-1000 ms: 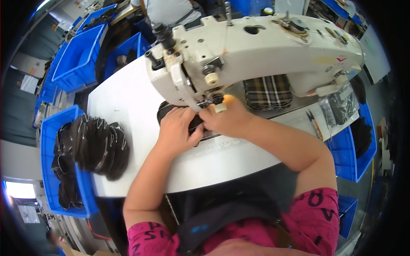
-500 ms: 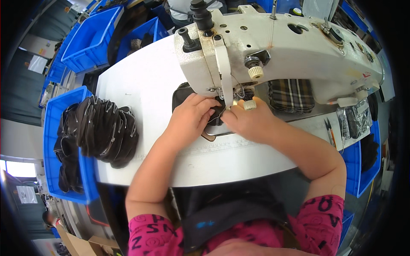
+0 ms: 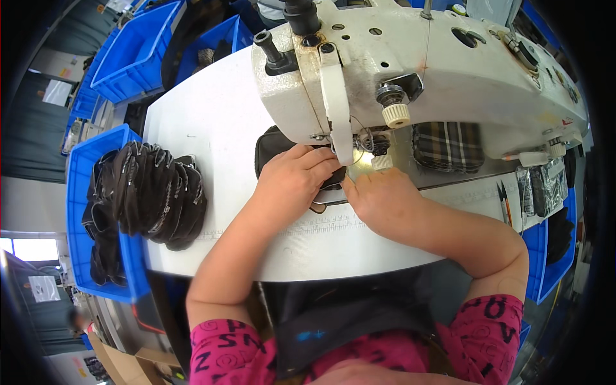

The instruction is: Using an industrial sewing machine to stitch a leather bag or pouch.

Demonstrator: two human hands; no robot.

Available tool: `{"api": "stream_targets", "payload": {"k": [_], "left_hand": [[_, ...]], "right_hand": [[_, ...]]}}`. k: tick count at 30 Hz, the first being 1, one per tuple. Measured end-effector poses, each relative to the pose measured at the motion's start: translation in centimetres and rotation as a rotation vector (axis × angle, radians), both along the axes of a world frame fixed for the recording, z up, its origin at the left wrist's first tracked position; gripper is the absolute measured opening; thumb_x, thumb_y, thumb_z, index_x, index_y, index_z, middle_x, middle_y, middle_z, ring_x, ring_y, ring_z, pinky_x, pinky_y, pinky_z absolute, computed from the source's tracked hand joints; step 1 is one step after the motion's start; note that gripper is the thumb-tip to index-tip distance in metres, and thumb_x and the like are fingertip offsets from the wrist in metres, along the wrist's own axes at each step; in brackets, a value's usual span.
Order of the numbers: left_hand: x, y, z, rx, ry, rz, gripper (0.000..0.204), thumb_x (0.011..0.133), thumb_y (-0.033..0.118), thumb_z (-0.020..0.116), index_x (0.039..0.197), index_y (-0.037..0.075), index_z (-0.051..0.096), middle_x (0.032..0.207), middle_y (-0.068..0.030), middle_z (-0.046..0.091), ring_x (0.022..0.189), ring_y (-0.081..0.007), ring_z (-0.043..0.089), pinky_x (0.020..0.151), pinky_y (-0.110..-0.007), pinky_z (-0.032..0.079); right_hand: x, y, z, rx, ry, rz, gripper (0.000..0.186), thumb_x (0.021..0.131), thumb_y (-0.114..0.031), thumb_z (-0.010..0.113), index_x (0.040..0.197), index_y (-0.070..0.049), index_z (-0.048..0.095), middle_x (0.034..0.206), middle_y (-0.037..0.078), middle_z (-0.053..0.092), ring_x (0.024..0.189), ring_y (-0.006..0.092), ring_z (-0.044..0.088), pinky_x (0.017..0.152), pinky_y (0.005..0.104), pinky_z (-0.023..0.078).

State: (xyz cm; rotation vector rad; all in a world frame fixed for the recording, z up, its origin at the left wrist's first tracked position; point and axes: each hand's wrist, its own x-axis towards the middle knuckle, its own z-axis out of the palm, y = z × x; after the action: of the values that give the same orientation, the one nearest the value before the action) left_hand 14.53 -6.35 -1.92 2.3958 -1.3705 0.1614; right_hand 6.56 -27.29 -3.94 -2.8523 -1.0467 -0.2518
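My left hand (image 3: 292, 183) presses on a dark brown fabric piece (image 3: 269, 144) under the presser area of the white sewing machine (image 3: 410, 77), its fingers bent over the piece just left of the needle. My right hand (image 3: 378, 202) is at the piece's right edge, fingers closed on it, fingertips just below a cream knob. The needle point itself is hidden by fabric and fingers. A stack of plaid pieces (image 3: 447, 146) lies under the machine's arm. At the left, a heap of dark zippered pieces (image 3: 157, 192) overlaps a blue bin (image 3: 80, 173).
Scissors (image 3: 505, 202) and plastic packets (image 3: 542, 189) lie at the table's right, with another blue bin (image 3: 539, 269) beside it. More blue bins (image 3: 135, 58) stand at the back left. A co-worker's torso (image 3: 273, 9) shows behind the machine. The white table (image 3: 192, 115) has a curved front edge.
Since the earlier frames my left fingers have moved farther over the fabric, and my right hand has shifted slightly down from the needle area. The whole view has shifted as the head moved.
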Motion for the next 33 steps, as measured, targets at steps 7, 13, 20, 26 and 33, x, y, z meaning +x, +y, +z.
{"api": "stream_targets", "payload": {"k": [7,13,20,26,33], "left_hand": [[0.0,0.1,-0.8,-0.003,-0.068,0.014,0.045,0.071,0.005,0.076,0.115,0.009,0.075,0.12,-0.0022,0.072,0.105,-0.0263,0.067,0.089,-0.036,0.056],[-0.4,0.2,-0.9,0.058,-0.091,0.003,0.064,0.056,0.008,0.082,0.119,0.006,0.073,0.123,-0.0029,0.069,0.112,-0.023,0.063,0.095,-0.032,0.055],[-0.2,-0.6,-1.1,0.035,-0.137,0.109,0.034,0.083,0.005,0.071,0.116,0.012,0.075,0.111,-0.0029,0.072,0.093,-0.0275,0.067,0.083,-0.037,0.055],[0.2,-0.4,-2.0,-0.123,-0.017,0.101,0.028,0.085,0.007,0.075,0.112,0.014,0.076,0.105,-0.0044,0.071,0.093,-0.028,0.067,0.08,-0.039,0.055],[0.7,-0.5,-2.0,-0.122,-0.022,0.108,0.025,0.082,0.009,0.079,0.107,0.014,0.077,0.102,-0.0047,0.071,0.092,-0.0293,0.067,0.079,-0.041,0.054]], "right_hand": [[-0.1,0.1,0.2,-0.025,-0.021,0.004,0.025,0.079,-0.008,0.068,0.101,0.004,0.066,0.068,0.008,0.065,0.06,0.0232,0.068,0.051,0.0374,0.051],[-0.3,0.0,0.2,-0.045,0.017,0.001,0.027,0.08,-0.008,0.068,0.104,0.004,0.066,0.072,0.008,0.066,0.062,0.023,0.069,0.052,0.0373,0.051],[0.0,0.2,-0.3,-0.086,-0.084,-0.086,0.025,0.078,-0.009,0.069,0.101,-0.002,0.067,0.069,0.002,0.061,0.06,0.018,0.065,0.052,0.0348,0.049],[0.1,0.0,0.1,-0.049,-0.051,-0.074,0.027,0.078,-0.01,0.069,0.104,-0.001,0.067,0.068,0.003,0.062,0.06,0.0188,0.066,0.052,0.0351,0.049],[0.1,-0.3,0.5,-0.028,0.018,-0.018,0.046,0.085,-0.009,0.065,0.129,0.003,0.067,0.07,0.004,0.064,0.061,0.0201,0.067,0.052,0.0352,0.05]]}}
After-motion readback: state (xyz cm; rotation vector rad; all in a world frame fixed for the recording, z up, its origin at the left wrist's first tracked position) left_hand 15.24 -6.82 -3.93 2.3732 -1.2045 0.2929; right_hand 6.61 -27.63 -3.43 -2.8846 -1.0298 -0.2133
